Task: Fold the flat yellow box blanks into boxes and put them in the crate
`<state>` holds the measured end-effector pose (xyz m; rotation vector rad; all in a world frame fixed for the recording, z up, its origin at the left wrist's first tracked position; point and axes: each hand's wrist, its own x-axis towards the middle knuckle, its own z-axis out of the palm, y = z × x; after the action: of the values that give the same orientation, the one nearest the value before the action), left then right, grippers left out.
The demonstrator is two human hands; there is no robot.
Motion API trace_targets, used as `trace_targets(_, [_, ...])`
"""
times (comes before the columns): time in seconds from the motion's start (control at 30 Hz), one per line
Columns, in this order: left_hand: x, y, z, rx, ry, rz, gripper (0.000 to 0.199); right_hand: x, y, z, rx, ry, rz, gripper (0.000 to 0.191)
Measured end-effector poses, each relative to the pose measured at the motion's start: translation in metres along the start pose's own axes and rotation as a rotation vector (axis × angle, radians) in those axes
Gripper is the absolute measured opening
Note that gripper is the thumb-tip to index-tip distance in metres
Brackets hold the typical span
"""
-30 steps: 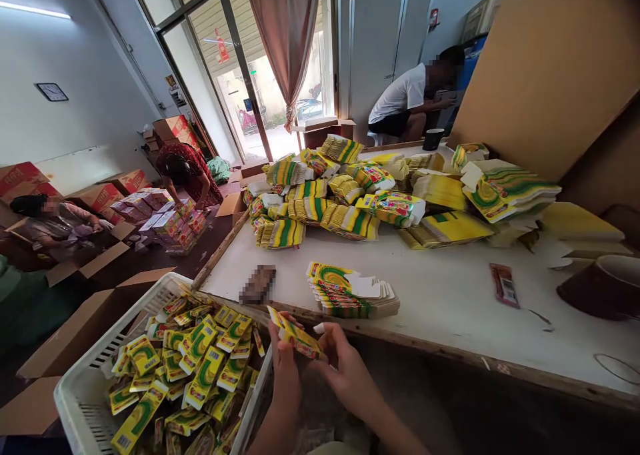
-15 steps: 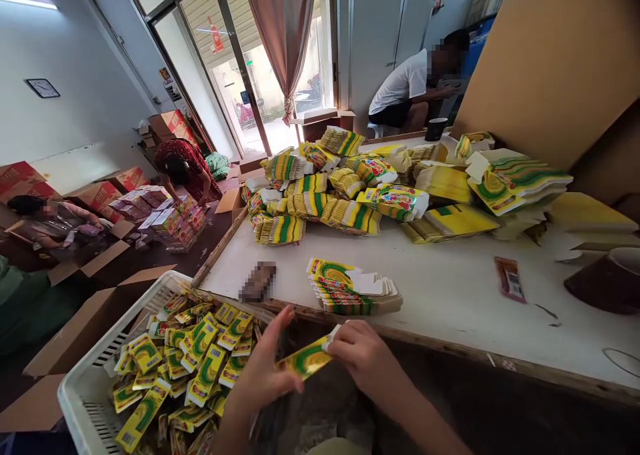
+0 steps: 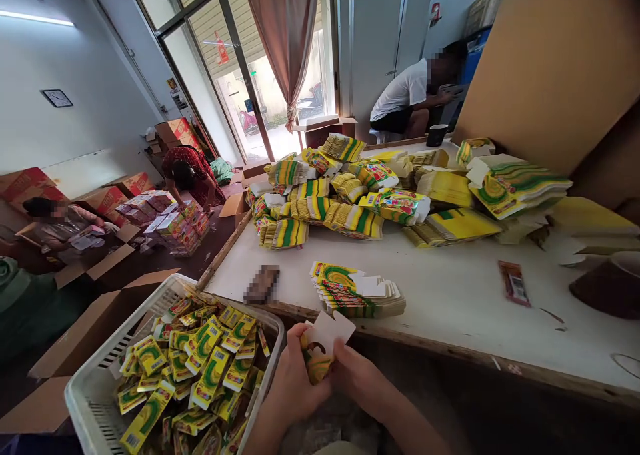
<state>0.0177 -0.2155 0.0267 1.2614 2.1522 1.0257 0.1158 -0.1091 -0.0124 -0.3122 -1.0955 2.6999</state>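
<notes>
So, your left hand (image 3: 295, 383) curls its fingers round the small yellow-and-green cardboard carton (image 3: 318, 368), which sits between your hands just short of the white, wood-edged desk (image 3: 450, 285). Your right hand (image 3: 356, 375) has its fingers narrowed on the carton's right side, by the raised white card flaps (image 3: 330, 328). A light left hold seems best, lest the thin walls buckle, with the right fingers bending each flap along its crease. Mind the rim of the white slatted plastic basket (image 3: 83, 401), heaped with yellow-and-green boxes (image 3: 149, 356), just beside your left hand. Ahead, a fanned stack of flat yellow cartons (image 3: 357, 293) crowds the desk's front edge; rightward, bare surface gives you room as far as the red-brown packet (image 3: 514, 283).
</notes>
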Motion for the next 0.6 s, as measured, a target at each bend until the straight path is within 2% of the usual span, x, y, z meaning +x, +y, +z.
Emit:
trace_targets(0.07, [0.000,-0.003,0.002,0.039,-0.020,0.035,0.061,0.002,0.000,0.000,0.092,-0.019,0.039,0.075])
trace_targets(0.13, [0.002,-0.007,0.003,0.069,-0.064,0.102,0.062,0.004,-0.001,-0.003,0.069,0.019,0.062,0.074])
trace_targets(0.27, [0.009,-0.012,0.005,0.073,-0.155,0.128,0.054,0.007,0.001,-0.015,-0.220,0.068,0.075,0.082])
trace_targets(0.33, [0.011,-0.013,0.006,0.056,-0.181,0.085,0.046,0.007,0.004,-0.020,-0.319,0.068,0.029,0.088])
trace_targets(0.4, [0.013,-0.016,0.009,0.031,-0.192,0.048,0.046,0.006,0.010,-0.023,-0.418,0.069,-0.053,0.087])
trace_targets(0.47, [0.014,-0.020,0.013,0.005,-0.148,0.053,0.058,0.007,0.017,-0.024,-0.584,0.081,-0.169,0.077])
trace_targets(0.53, [0.014,-0.025,0.018,-0.007,-0.047,0.091,0.073,0.010,0.022,-0.025,-0.749,0.105,-0.294,0.061])
trace_targets(0.6, [0.013,-0.029,0.020,0.015,0.060,0.094,0.076,0.012,0.023,-0.027,-0.833,0.161,-0.390,0.052])
